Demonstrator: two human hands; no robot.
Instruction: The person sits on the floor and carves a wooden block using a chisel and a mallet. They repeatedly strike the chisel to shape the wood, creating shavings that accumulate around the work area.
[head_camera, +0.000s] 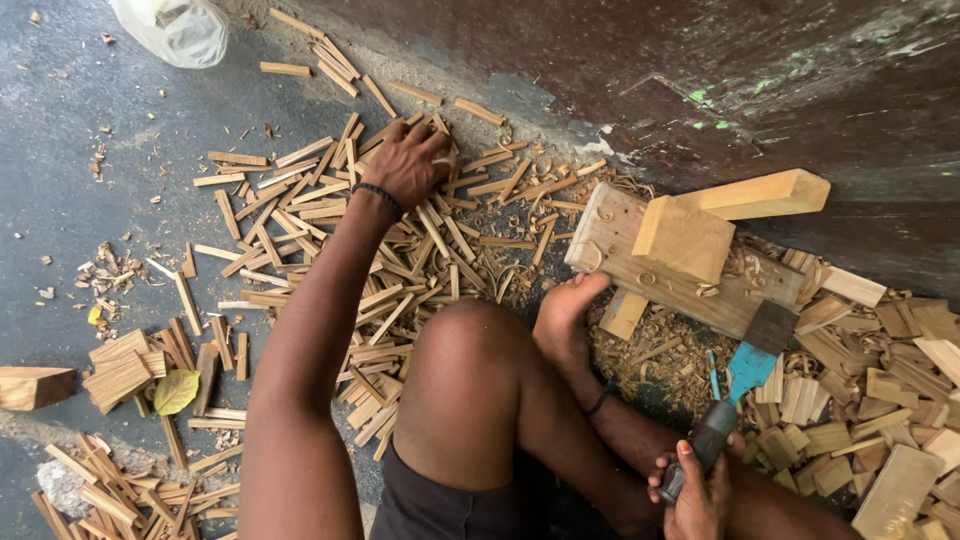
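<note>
The left hand (408, 163) is reaching far out and closing its fingers on a small wood stick (440, 160) in the pile on the floor. The right hand (697, 490) is gripping a hatchet (745, 375) close by the wood block (660, 262).

Left hand (405, 160) fingers buried among wood strips (400, 290); plastic bag (175, 28) cut off at top edge.

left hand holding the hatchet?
No. The left hand reaches into the pile of split wood sticks on the floor, while the right hand grips the hatchet by its handle.
</note>
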